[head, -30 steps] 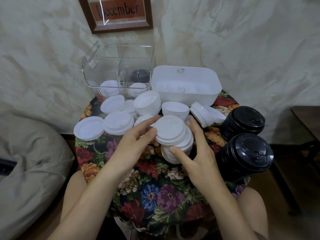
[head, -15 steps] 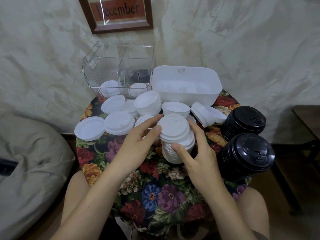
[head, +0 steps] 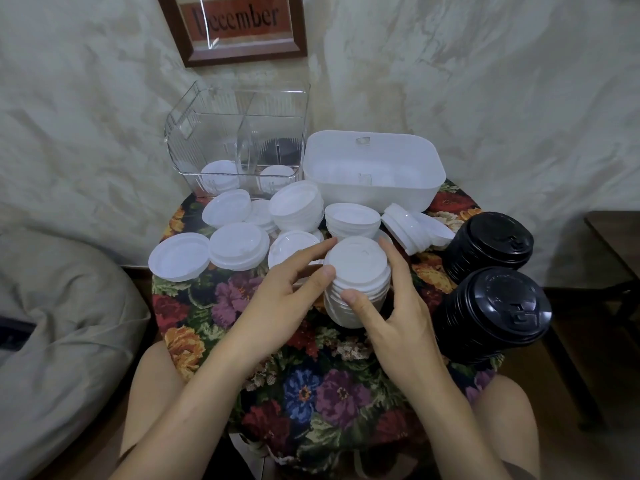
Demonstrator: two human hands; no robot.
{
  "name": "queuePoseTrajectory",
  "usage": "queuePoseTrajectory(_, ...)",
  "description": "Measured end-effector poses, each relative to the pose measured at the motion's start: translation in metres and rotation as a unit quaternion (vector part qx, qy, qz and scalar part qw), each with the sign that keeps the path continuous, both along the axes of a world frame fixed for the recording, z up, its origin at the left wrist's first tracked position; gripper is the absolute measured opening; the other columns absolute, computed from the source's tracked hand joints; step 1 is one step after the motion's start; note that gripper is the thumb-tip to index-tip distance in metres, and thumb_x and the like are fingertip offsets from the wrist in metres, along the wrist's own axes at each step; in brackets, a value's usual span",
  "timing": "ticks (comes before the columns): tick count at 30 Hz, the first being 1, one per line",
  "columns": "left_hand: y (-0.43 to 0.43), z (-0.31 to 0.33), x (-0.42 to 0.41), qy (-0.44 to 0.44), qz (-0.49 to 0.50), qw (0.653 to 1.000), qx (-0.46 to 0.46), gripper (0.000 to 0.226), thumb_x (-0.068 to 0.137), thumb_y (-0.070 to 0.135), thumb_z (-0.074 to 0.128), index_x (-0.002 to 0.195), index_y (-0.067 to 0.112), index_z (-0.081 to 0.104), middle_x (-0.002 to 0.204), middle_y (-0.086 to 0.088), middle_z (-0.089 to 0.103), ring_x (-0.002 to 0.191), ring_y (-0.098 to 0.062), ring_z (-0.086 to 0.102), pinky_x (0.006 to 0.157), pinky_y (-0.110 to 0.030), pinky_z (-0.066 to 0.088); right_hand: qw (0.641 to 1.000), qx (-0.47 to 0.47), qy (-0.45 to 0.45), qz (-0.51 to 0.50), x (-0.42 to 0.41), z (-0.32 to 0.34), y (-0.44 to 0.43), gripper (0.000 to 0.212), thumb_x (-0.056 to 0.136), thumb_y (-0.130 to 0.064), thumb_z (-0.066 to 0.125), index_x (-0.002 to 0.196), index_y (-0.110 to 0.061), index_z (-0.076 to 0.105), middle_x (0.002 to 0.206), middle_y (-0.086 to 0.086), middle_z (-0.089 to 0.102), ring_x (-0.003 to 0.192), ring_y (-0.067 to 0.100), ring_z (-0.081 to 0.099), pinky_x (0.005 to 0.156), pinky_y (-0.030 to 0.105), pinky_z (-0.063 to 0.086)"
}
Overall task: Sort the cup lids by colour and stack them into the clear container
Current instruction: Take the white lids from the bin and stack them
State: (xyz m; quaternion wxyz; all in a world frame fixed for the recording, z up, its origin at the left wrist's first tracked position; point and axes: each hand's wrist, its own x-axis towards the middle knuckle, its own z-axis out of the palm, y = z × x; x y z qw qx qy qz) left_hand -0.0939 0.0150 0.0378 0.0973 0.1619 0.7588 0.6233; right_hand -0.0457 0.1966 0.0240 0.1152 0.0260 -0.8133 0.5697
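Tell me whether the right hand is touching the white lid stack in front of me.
Touching. In the head view the right hand grips the lid stack: thumb pressed on its front, fingers curled round its right side.

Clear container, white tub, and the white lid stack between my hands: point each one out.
clear container (head: 211, 140): head view, front wall of the left compartment.
white tub (head: 398, 197): head view, front wall.
white lid stack (head: 356, 261): head view, top lid's flat face.

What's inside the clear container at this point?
The clear container holds white lids in its left compartment, more white lids front right, and a dark stack behind those, likely black lids. Ribbed walls hide how many.
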Motion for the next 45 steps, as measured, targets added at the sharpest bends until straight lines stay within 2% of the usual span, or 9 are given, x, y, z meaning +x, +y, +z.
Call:
queuePoseTrajectory(2,0.000,-0.001,0.003,-0.006,-0.008,1.000,0.011,0.048,0.102,0.036,0.056,0.149,0.035,0.050,0.142,0.015,0.062,0.133,-0.003,0.055,0.110,-0.031,0.049,1.000,-0.004,0.004,-0.003,0.000,0.001,-0.001,0.070,0.088,-0.055,0.067,0.147,-0.052,0.031,0.139,-0.043,0.043,0.131,-0.018,0.041,0.100,0.003,0.034)
queuePoseTrajectory(5,-0.001,-0.001,0.007,-0.005,-0.027,1.000,0.008,0.053,0.101,0.031,0.059,0.152,0.036,0.046,0.145,0.019,0.059,0.136,0.000,0.052,0.110,-0.027,0.047,1.000,0.006,0.022,-0.002,-0.002,0.001,0.000,0.065,0.091,-0.045,0.071,0.147,-0.045,0.038,0.150,-0.027,0.045,0.141,-0.003,0.041,0.110,0.017,0.037)
queuePoseTrajectory(9,0.000,-0.004,0.010,-0.005,-0.042,0.999,0.002,0.066,0.096,0.027,0.068,0.154,0.039,0.039,0.147,0.026,0.054,0.138,0.004,0.047,0.113,-0.023,0.043,1.000,0.005,0.000,-0.015,-0.001,-0.001,0.003,0.064,0.087,-0.053,0.072,0.140,-0.056,0.036,0.138,-0.035,0.049,0.130,-0.012,0.046,0.099,0.006,0.038)
queuePoseTrajectory(15,0.008,-0.014,0.009,-0.007,-0.028,1.000,0.001,0.069,0.093,0.025,0.074,0.154,0.032,0.043,0.150,0.016,0.054,0.142,-0.007,0.047,0.119,-0.043,0.038,1.000,0.000,-0.004,-0.015,-0.002,-0.005,0.007,0.072,0.087,-0.053,0.076,0.149,-0.044,0.040,0.144,-0.024,0.052,0.134,-0.003,0.048,0.110,0.029,0.044)
queuePoseTrajectory(18,0.010,-0.017,0.009,-0.008,-0.019,1.000,0.006,0.068,0.093,0.031,0.075,0.154,0.031,0.044,0.151,0.016,0.053,0.143,-0.007,0.046,0.120,-0.046,0.036,1.000,0.015,0.005,-0.002,-0.006,-0.005,0.007,0.078,0.087,-0.052,0.071,0.155,-0.043,0.034,0.154,-0.026,0.041,0.143,-0.007,0.036,0.113,0.018,0.034)
queuePoseTrajectory(22,0.010,-0.018,0.009,-0.007,-0.020,1.000,0.005,0.067,0.094,0.032,0.074,0.154,0.030,0.044,0.151,0.016,0.053,0.143,-0.008,0.047,0.120,-0.046,0.037,1.000,0.017,0.009,0.006,-0.009,-0.002,0.004,0.070,0.086,-0.051,0.068,0.147,-0.051,0.033,0.146,-0.037,0.036,0.139,-0.016,0.032,0.103,0.000,0.027)
queuePoseTrajectory(29,0.010,-0.019,0.008,-0.010,-0.020,1.000,-0.001,0.067,0.094,0.033,0.073,0.154,0.032,0.043,0.151,0.015,0.054,0.143,-0.009,0.047,0.119,-0.047,0.037,1.000,0.005,-0.016,0.023,-0.011,-0.004,0.007,0.075,0.080,-0.062,0.065,0.148,-0.049,0.037,0.148,-0.024,0.045,0.139,-0.001,0.041,0.113,0.029,0.039)
queuePoseTrajectory(40,0.008,-0.020,0.010,0.031,-0.026,0.997,-0.072,0.079,0.089,0.037,0.078,0.155,0.044,0.035,0.150,0.029,0.049,0.141,0.006,0.042,0.118,-0.034,0.037,0.999,-0.034,-0.027,0.018,-0.016,-0.004,0.005,0.078,0.076,-0.059,0.074,0.145,-0.052,0.039,0.147,-0.026,0.046,0.137,-0.007,0.042,0.110,0.023,0.037)
queuePoseTrajectory(45,0.013,-0.022,0.013,0.045,0.004,0.994,-0.100,0.082,0.087,0.048,0.078,0.154,0.051,0.032,0.147,0.034,0.048,0.137,0.011,0.043,0.115,-0.032,0.041,0.996,-0.067,-0.036,0.039,-0.015,-0.002,0.005,0.079,0.079,-0.049,0.077,0.149,-0.035,0.044,0.141,-0.019,0.055,0.131,-0.004,0.051,0.107,0.019,0.044)
